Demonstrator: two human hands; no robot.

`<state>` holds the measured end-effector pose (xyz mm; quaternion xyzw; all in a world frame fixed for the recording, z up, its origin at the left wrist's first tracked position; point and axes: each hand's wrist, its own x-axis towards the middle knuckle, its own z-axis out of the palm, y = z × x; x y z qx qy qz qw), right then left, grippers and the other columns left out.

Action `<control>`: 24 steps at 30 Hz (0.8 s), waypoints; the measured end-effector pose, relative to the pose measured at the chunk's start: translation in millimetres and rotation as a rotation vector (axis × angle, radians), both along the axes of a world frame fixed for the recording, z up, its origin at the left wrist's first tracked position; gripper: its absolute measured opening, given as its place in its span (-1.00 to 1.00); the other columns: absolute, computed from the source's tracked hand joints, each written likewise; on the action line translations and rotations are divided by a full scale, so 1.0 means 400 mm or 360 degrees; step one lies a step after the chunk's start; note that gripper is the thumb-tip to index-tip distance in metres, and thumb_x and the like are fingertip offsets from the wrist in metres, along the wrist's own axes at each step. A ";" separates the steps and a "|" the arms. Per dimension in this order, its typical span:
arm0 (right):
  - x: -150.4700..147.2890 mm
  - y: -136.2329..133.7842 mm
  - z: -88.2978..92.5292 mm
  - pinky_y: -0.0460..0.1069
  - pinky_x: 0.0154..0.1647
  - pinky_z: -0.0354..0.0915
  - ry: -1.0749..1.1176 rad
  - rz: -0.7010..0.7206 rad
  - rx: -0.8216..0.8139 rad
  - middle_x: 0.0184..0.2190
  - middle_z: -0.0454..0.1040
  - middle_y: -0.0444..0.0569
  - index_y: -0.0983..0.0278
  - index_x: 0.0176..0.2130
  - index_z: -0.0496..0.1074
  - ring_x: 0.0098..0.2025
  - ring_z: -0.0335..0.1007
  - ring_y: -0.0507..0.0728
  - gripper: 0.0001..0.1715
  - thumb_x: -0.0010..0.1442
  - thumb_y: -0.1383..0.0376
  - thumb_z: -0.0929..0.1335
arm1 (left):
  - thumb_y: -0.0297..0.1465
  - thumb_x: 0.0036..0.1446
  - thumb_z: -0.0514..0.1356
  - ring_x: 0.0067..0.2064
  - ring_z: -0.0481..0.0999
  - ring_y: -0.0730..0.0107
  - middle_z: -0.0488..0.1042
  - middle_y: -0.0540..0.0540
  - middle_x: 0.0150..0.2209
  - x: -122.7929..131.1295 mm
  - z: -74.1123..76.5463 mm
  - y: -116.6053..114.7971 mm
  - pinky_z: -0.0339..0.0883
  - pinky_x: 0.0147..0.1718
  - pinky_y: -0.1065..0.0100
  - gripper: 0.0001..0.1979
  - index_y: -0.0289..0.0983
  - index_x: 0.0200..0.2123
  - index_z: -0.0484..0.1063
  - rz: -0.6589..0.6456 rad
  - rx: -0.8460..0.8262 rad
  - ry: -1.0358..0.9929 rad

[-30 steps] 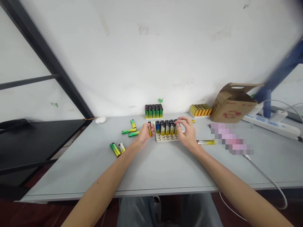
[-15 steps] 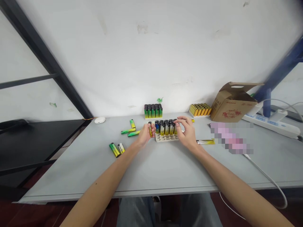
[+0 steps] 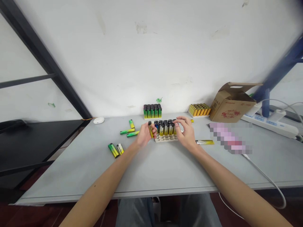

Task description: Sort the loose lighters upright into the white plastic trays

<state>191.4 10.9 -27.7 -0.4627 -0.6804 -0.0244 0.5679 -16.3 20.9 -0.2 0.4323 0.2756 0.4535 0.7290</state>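
Observation:
My left hand (image 3: pixel 143 136) is closed around a yellow lighter (image 3: pixel 151 129) with a dark top, held nearly upright at the left end of a pale tray (image 3: pixel 163 139) with holes. Rows of black-topped lighters (image 3: pixel 166 128) stand in the tray's back part; one at the left is blue, while the front ones are silver and yellow. Bare holes show along the front edge. Over the tray's right end is my right hand (image 3: pixel 187 134), fingers bent and apart, its thumb and index tips close beside the end lighter. Whether they touch it I cannot tell.
Loose green-yellow lighters (image 3: pixel 113 150) lie to the left. Behind stand a tray of green lighters (image 3: pixel 152 112) and a tray of yellow ones (image 3: pixel 200 110). Shiny yellow lighters (image 3: pixel 204 142) lie right of my hand. Further right are a cardboard box (image 3: pixel 233 108), power strip (image 3: pixel 276 125) and white cable (image 3: pixel 262 175).
The yellow lighter in my left hand shows a little more, as the fingers have turned slightly. My right hand stays almost in place; the whole view has shifted a touch.

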 end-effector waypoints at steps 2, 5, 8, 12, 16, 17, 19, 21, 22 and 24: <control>0.000 -0.001 0.001 0.17 0.06 0.26 -0.0001 -0.0002 -0.0010 -0.11 0.39 0.07 0.23 -0.23 0.46 0.00 0.32 0.20 -0.78 0.26 0.29 0.24 | -0.22 0.22 -0.12 -0.46 0.33 0.40 0.21 -0.01 -0.47 -0.008 0.002 0.000 0.30 -0.45 0.35 -0.75 -0.23 -0.40 0.18 -0.0041 0.0035 -0.0003; 0.001 -0.002 0.004 0.17 0.07 0.25 0.0008 -0.0008 -0.0027 -0.10 0.38 0.07 0.23 -0.22 0.46 0.01 0.32 0.20 -0.77 0.26 0.28 0.23 | -0.20 0.21 -0.02 -0.42 0.39 0.38 0.32 -0.03 -0.42 -0.014 0.002 0.000 0.34 -0.37 0.30 -0.78 -0.23 -0.34 0.21 0.0014 0.0128 0.0127; 0.002 -0.003 0.005 0.18 0.08 0.25 0.0007 -0.0022 -0.0052 -0.08 0.38 0.07 0.23 -0.21 0.46 0.02 0.31 0.21 -0.77 0.26 0.27 0.23 | -0.14 0.20 0.09 -0.36 0.44 0.39 0.42 -0.04 -0.35 -0.015 0.002 -0.003 0.35 -0.30 0.31 -0.74 -0.23 -0.27 0.27 0.0253 0.0328 0.0399; 0.004 -0.002 0.005 0.19 0.10 0.25 0.0008 -0.0029 -0.0073 -0.07 0.37 0.07 0.22 -0.20 0.46 0.03 0.31 0.21 -0.76 0.27 0.26 0.23 | -0.11 0.09 0.25 -0.22 0.47 0.36 0.48 -0.08 -0.29 -0.020 0.007 -0.008 0.33 -0.23 0.35 -0.68 -0.25 -0.32 0.37 0.0592 0.0653 0.0796; 0.003 -0.001 0.004 0.20 0.12 0.24 0.0010 -0.0022 -0.0071 -0.06 0.37 0.07 0.22 -0.19 0.46 0.04 0.30 0.22 -0.77 0.27 0.26 0.23 | -0.14 0.01 0.31 -0.21 0.49 0.31 0.51 -0.12 -0.24 -0.030 -0.004 0.003 0.37 -0.20 0.31 -0.68 -0.27 -0.29 0.48 0.0649 0.0755 0.0897; 0.003 -0.001 0.004 0.20 0.12 0.24 0.0010 -0.0021 -0.0070 -0.06 0.37 0.07 0.22 -0.19 0.46 0.04 0.30 0.22 -0.77 0.27 0.26 0.23 | -0.16 0.00 0.32 -0.21 0.49 0.31 0.52 -0.13 -0.23 -0.031 -0.010 0.007 0.38 -0.19 0.30 -0.68 -0.28 -0.28 0.50 0.0645 0.0788 0.0904; 0.002 0.000 0.004 0.19 0.11 0.24 0.0009 -0.0018 -0.0070 -0.06 0.37 0.07 0.22 -0.20 0.46 0.04 0.31 0.21 -0.77 0.27 0.26 0.23 | -0.19 -0.02 0.34 -0.22 0.49 0.31 0.54 -0.14 -0.21 -0.031 -0.026 0.016 0.38 -0.17 0.27 -0.69 -0.27 -0.26 0.53 0.0631 0.0867 0.0952; 0.003 0.001 0.004 0.18 0.11 0.25 0.0008 -0.0020 -0.0071 -0.07 0.37 0.07 0.23 -0.20 0.46 0.05 0.31 0.21 -0.77 0.27 0.26 0.23 | -0.21 -0.02 0.34 -0.24 0.49 0.31 0.55 -0.14 -0.22 -0.029 -0.040 0.021 0.39 -0.18 0.26 -0.70 -0.26 -0.25 0.55 0.0603 0.0930 0.1027; 0.004 0.001 0.004 0.18 0.11 0.25 0.0006 -0.0021 -0.0071 -0.07 0.37 0.07 0.23 -0.20 0.46 0.05 0.31 0.21 -0.77 0.27 0.26 0.24 | -0.22 -0.02 0.34 -0.25 0.49 0.31 0.56 -0.14 -0.25 -0.027 -0.046 0.023 0.39 -0.20 0.26 -0.71 -0.26 -0.24 0.56 0.0589 0.0952 0.1059; 0.006 0.003 0.005 0.18 0.10 0.25 0.0001 -0.0025 -0.0069 -0.07 0.37 0.07 0.23 -0.19 0.46 0.04 0.31 0.21 -0.77 0.27 0.25 0.24 | -0.24 -0.02 0.34 -0.27 0.50 0.30 0.55 -0.13 -0.29 -0.022 -0.054 0.022 0.40 -0.22 0.26 -0.71 -0.27 -0.24 0.57 0.0601 0.0992 0.1088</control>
